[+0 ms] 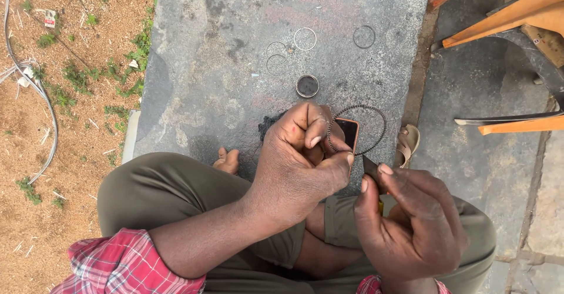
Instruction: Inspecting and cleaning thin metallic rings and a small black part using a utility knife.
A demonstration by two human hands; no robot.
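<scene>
Left hand (302,153) pinching dark beaded ring (376,123) by near-left edge, holding it over stone slab (205,65). Right hand (411,223) pinching small dark tool (370,166) at ring's near edge. Judgement: keeping ring steady, tool tip close, pressure light. Thin rings (305,38) lying farther away.

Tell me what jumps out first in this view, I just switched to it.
The two hands at centre: the left hand pinches a dark beaded ring, and the right hand holds a small dark tool against it. Beyond them on the grey stone slab lie four thin wire rings and a small round tin.
</scene>
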